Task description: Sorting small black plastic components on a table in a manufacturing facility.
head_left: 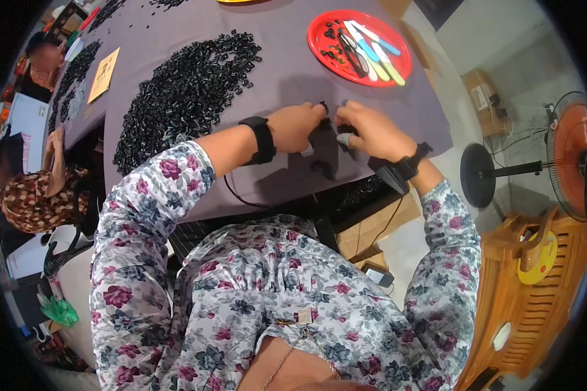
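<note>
My left hand (pixel 297 127) is closed in a pinch over the purple-grey tablecloth, with a small black plastic piece (pixel 324 106) at its fingertips. To its right, close but apart, my right hand (pixel 374 132) has its fingers curled in; whatever it grips is hidden behind them. Both thumbs seem to have a greyish wrap at the tip. Just below the hands, a few dark pieces (pixel 323 169) lie near the table edge, partly in shadow. A large heap of small black plastic pieces (pixel 189 91) spreads to the left of my hands.
A red round tray (pixel 316 49) with several knives (pixel 385 64) and loose black bits stands beyond my right hand. A yellow card (pixel 103 75) lies at the far left. Another person (pixel 42 189) sits at the left. A fan (pixel 567 156) and wooden bench (pixel 528 306) stand right.
</note>
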Tool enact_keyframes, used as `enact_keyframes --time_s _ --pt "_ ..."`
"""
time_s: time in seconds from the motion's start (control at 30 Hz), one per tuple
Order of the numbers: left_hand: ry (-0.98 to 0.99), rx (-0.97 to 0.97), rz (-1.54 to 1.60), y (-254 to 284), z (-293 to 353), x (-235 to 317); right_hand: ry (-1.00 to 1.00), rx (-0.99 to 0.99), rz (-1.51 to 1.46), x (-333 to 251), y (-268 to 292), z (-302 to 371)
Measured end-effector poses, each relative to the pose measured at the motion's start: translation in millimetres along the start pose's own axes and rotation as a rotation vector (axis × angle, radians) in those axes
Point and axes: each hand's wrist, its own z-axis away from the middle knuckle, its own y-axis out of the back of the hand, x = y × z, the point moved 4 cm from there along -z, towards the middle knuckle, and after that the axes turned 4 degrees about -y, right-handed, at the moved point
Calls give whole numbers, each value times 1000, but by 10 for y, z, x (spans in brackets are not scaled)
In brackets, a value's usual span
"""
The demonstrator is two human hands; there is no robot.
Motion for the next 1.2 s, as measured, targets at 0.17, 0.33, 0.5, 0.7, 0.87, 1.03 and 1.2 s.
enact_keyframes --time_s 0.17,0.33,0.5,0.7,0.87,1.03,1.2 --pt "-126 -2 105 -244 -216 340 -74 -29 -47 -1 20 428" --pt "-197 2 159 -550 -345 681 -186 -60 -177 61 24 816" --pt "-120 -127 203 -455 -311 643 -242 -56 -226 190 66 994" --pt "75 303 -68 -54 -449 -66 -130 259 -46 24 515 210" --pt "1 178 -121 -71 -593 -135 -46 401 270 290 668 -820" --pt "-50 80 -59 -111 -401 21 -183 295 521 622 442 -1370" --pt "-75 120 -10 -130 -245 150 -245 234 501 846 347 -1410"
